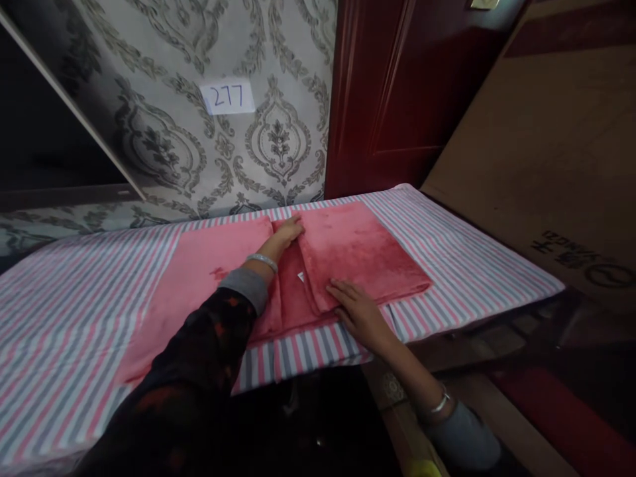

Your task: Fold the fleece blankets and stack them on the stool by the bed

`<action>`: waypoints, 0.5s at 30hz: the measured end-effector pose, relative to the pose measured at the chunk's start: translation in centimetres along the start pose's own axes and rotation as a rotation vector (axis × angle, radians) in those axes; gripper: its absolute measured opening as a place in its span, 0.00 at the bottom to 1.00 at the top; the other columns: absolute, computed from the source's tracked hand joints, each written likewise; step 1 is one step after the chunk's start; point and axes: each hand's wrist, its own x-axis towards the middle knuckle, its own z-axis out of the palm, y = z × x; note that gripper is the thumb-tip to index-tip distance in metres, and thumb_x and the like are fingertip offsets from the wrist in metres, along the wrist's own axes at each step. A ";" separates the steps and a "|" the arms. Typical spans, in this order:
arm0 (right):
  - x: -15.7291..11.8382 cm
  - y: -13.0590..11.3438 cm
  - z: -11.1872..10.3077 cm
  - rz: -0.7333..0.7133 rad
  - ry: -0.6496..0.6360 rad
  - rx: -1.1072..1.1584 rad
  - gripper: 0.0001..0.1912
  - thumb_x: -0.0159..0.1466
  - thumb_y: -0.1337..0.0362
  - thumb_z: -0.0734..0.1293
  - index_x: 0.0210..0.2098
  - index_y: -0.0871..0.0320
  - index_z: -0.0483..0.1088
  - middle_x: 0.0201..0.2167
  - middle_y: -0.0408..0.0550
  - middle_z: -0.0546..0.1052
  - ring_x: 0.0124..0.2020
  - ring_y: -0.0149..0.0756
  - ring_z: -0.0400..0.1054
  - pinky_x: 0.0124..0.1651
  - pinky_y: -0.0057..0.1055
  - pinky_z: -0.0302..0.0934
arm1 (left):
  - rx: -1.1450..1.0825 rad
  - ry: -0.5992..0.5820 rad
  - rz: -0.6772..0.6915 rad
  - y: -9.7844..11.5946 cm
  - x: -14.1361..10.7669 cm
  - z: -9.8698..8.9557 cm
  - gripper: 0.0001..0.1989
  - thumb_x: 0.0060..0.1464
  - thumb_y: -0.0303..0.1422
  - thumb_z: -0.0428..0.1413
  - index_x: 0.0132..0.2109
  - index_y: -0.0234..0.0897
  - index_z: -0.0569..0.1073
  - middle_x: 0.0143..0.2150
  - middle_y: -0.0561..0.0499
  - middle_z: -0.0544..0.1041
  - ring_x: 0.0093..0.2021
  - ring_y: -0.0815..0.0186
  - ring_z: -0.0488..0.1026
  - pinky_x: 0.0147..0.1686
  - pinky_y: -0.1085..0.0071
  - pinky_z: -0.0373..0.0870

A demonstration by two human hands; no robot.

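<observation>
A pink plush cloth lies folded on the striped sheet, with its left and right parts turned in toward the middle. Between the two parts a darker strip shows, with a small white tag on it. My left hand reaches across the cloth and touches the far inner edge of the right part, fingers stretched out. At the near corner of that same part, my right hand rests with its fingers spread on the plush. The left forearm hides some of the cloth's left part.
The striped sheet covers a table against a patterned wall. A paper marked 277 is stuck on the wall. A dark screen stands at left, a red door behind, and a large cardboard box at right.
</observation>
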 end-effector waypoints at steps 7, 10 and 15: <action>0.4 -0.6 0.4 0.028 0.012 -0.038 0.26 0.65 0.72 0.60 0.62 0.58 0.67 0.61 0.55 0.70 0.61 0.47 0.62 0.64 0.53 0.56 | -0.010 -0.097 -0.023 -0.1 -3.9 -0.2 0.48 0.45 0.21 0.61 0.71 0.47 0.54 0.35 0.51 0.77 0.33 0.61 0.75 0.36 0.64 0.75; 0.5 -0.9 0.7 0.015 0.030 -0.100 0.28 0.64 0.75 0.58 0.62 0.59 0.66 0.61 0.56 0.70 0.61 0.48 0.61 0.64 0.53 0.56 | -0.012 -0.100 -0.015 -0.2 -5.2 0.0 0.48 0.43 0.19 0.60 0.70 0.45 0.56 0.36 0.49 0.77 0.34 0.58 0.76 0.37 0.62 0.76; 1.4 -1.2 -0.4 0.026 0.034 -0.181 0.25 0.65 0.77 0.55 0.58 0.61 0.70 0.48 0.57 0.77 0.49 0.47 0.69 0.54 0.44 0.64 | -0.019 -0.079 -0.024 -0.4 -6.2 0.3 0.47 0.44 0.20 0.58 0.71 0.42 0.55 0.34 0.49 0.77 0.32 0.57 0.77 0.37 0.60 0.76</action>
